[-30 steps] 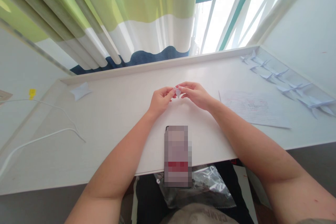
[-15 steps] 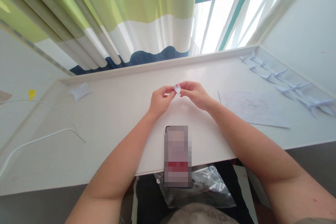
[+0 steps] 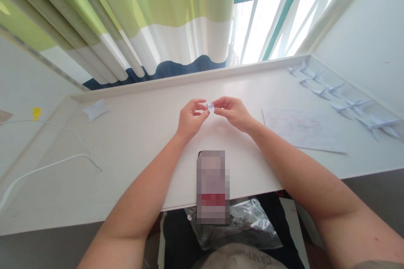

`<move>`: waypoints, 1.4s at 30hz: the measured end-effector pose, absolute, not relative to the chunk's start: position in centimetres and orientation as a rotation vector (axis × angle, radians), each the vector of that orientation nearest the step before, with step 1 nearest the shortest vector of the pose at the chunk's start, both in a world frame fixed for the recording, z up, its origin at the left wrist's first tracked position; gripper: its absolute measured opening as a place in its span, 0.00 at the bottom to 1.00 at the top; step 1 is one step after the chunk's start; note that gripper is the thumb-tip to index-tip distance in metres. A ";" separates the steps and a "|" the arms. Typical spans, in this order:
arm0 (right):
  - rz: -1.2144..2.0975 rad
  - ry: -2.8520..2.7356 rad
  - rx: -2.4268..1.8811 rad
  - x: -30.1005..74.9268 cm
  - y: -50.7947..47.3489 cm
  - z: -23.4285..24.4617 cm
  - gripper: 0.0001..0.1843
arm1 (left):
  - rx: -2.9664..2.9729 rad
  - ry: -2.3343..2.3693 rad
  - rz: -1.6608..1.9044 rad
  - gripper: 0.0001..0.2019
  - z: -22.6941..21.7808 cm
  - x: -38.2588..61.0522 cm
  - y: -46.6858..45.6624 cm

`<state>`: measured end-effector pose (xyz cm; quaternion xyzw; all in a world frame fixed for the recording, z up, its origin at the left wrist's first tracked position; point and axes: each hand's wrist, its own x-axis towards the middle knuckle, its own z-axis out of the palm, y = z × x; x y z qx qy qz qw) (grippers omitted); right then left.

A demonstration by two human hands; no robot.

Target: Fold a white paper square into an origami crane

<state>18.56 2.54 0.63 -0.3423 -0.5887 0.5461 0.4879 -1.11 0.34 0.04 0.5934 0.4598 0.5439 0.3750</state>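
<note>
A small piece of folded white paper (image 3: 211,108) is held between my two hands above the desk. My left hand (image 3: 192,118) pinches its left side between thumb and fingers, with the other fingers spread a little. On the other side my right hand (image 3: 232,111) grips the paper with its fingertips. The exact shape of the folds is too small to make out. Below the hands a phone (image 3: 213,187) with a blurred-out screen lies at the desk's front edge.
Several folded paper pieces (image 3: 350,105) line the right side of the white desk (image 3: 142,134). A written sheet (image 3: 293,130) lies near my right forearm. At the left are another folded paper (image 3: 96,109) and a white cable (image 3: 57,166) with a yellow tag (image 3: 36,113). Curtains (image 3: 151,21) hang behind.
The folded paper has turned in my fingers and shifted slightly left. My left index finger has lifted away from it a little.
</note>
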 end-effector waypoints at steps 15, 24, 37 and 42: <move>1.275 -1.369 -1.138 20.0 1.6 4.1 0.29 | 1.492 1.019 1.276 0.21 1.5 0.4 0.8; 1.202 -1.132 -1.260 28.9 -4.9 7.2 0.12 | 1.535 0.844 1.232 0.17 3.4 11.6 1.2; 0.983 -0.469 -1.435 46.2 -12.8 3.4 0.11 | 1.695 0.609 0.566 0.12 2.8 30.9 -1.2; 0.881 -0.439 -1.571 50.5 -14.4 1.9 0.10 | 1.697 0.657 0.422 0.09 2.1 36.0 -1.0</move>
